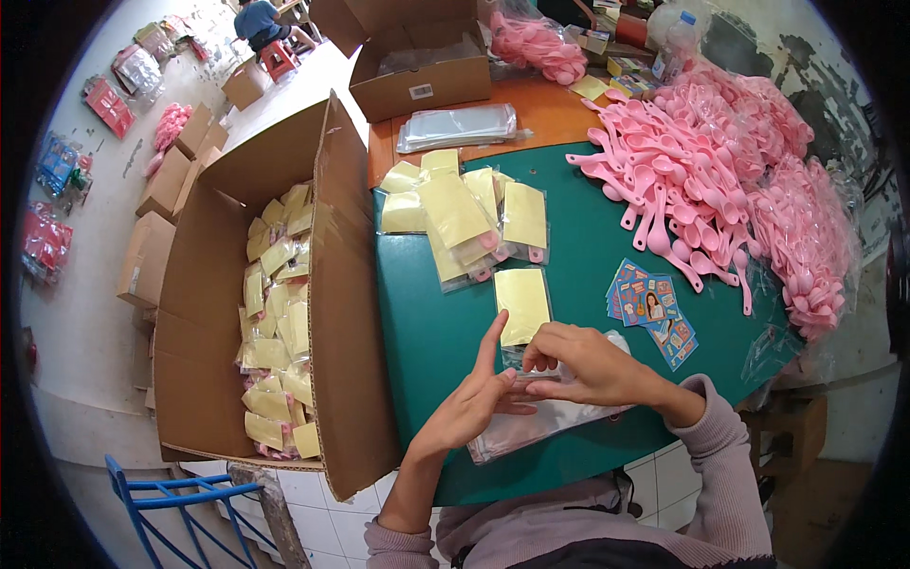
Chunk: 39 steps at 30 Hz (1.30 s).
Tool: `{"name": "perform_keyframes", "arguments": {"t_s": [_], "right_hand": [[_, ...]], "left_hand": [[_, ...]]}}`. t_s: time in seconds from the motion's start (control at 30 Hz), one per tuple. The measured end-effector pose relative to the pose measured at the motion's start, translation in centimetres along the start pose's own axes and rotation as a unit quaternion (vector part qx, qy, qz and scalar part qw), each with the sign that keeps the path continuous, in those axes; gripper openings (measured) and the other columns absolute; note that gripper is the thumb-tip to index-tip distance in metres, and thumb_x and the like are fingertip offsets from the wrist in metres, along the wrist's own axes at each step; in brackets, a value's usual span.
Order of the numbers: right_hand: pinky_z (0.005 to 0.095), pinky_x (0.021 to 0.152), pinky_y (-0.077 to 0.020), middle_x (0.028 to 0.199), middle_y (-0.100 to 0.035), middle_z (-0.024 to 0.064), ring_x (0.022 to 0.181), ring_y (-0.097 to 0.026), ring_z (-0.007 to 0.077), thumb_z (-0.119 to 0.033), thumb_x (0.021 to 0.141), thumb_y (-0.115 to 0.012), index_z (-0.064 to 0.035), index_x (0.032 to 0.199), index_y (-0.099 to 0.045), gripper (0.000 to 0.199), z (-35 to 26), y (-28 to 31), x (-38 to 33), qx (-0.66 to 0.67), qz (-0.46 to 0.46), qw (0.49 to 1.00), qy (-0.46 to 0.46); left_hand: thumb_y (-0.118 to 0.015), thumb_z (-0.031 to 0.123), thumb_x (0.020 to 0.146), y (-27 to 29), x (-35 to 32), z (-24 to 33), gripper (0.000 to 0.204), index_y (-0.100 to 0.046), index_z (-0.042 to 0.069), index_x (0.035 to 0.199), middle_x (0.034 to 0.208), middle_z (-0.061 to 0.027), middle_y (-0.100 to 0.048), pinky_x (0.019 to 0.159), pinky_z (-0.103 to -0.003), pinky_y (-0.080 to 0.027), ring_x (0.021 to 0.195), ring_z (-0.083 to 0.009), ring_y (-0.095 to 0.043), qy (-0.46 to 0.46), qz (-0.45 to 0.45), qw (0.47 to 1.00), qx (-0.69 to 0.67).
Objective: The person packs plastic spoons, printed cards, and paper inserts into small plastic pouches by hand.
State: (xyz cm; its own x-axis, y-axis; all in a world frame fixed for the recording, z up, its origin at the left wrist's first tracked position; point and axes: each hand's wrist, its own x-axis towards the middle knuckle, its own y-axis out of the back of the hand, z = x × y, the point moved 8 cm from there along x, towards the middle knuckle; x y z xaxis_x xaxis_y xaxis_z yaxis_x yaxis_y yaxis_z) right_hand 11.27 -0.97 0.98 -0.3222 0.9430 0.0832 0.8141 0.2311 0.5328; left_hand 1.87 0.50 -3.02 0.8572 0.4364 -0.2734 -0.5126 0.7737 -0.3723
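Note:
My left hand (482,396) lies at the near end of a clear plastic bag with a yellow card (523,305) in it. Its index finger is stretched out along the bag's left edge, thumb apart: open. My right hand (590,368) is over the same end, fingers curled in; whatever they grip is hidden. Under both hands lies a stack of flat clear plastic bags (502,438). Beyond the bag is a pile of bagged yellow cards (457,211), pink ends showing at some edges. Fanned blue printed cards (671,334) lie right of my right hand.
A big open carton (343,313) holding several yellow-card packs stands left of the green table (427,365). Pink spoons (682,180) heap up at the far right, with bagged ones behind. Clear sleeves (457,128) and another open carton (422,90) are at the back.

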Motion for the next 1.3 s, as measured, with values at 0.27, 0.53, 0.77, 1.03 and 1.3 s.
{"name": "perform_keyframes", "arguments": {"t_s": [0.27,0.53,0.77,1.03,1.3], "right_hand": [[0.0350,0.071,-0.0367,0.077,-0.051,0.0067,0.075,-0.052,0.0236,-0.012,0.074,-0.061,-0.0062,0.081,-0.053,0.013,0.1,-1.0,-0.5,-0.033,0.001,0.999,-0.001],[0.0377,0.069,-0.0366,0.076,-0.049,0.0052,0.075,-0.051,0.0222,-0.013,0.076,-0.060,-0.0082,0.078,-0.052,0.009,-2.6,-1.8,-1.1,-0.240,0.032,0.958,0.154],[0.0283,0.071,-0.0416,0.074,-0.051,0.0038,0.068,-0.050,0.0160,-0.016,0.082,-0.059,-0.0053,0.079,-0.052,0.013,-1.1,7.9,-2.7,0.112,-0.124,0.982,0.087],[0.0357,0.079,-0.0432,0.099,-0.050,0.0103,0.087,-0.053,0.0256,-0.011,0.070,-0.066,-0.0057,0.106,-0.050,0.040,7.0,16.8,-9.9,-0.310,0.250,0.913,-0.086],[0.0279,0.073,-0.0474,0.097,-0.047,0.0096,0.082,-0.056,0.0190,-0.004,0.071,-0.065,-0.0024,0.096,-0.055,0.027,2.9,3.5,-2.5,-0.046,0.063,0.997,0.010]], "left_hand": [[-0.034,0.040,0.093,0.4,0.4,-0.8,0.069,0.011,0.020,0.142,0.108,-0.0197,-0.055,0.091,-0.041,-0.044,0.098,-0.0262,-0.058,-0.011,0.018,0.998,0.065],[-0.035,0.003,0.090,0.6,1.4,-0.3,0.065,-0.002,0.017,0.144,0.103,-0.0099,-0.054,0.079,-0.028,-0.047,0.081,-0.0112,-0.054,-0.040,0.050,0.998,0.014],[-0.030,-0.005,0.087,1.9,1.0,0.1,0.059,-0.019,0.012,0.142,0.108,-0.0100,-0.055,0.071,-0.023,-0.045,0.081,-0.0061,-0.055,-0.050,0.098,0.994,-0.004],[-0.026,-0.002,0.088,-0.3,2.1,0.2,0.031,-0.046,0.000,0.111,0.112,-0.0139,-0.053,0.087,-0.028,-0.044,0.097,-0.0162,-0.056,-0.032,0.028,0.999,-0.014],[-0.029,0.001,0.089,-0.5,1.7,0.1,0.026,-0.045,0.001,0.110,0.107,-0.0114,-0.054,0.087,-0.032,-0.044,0.101,-0.0157,-0.055,-0.018,-0.003,0.991,-0.130]]}}
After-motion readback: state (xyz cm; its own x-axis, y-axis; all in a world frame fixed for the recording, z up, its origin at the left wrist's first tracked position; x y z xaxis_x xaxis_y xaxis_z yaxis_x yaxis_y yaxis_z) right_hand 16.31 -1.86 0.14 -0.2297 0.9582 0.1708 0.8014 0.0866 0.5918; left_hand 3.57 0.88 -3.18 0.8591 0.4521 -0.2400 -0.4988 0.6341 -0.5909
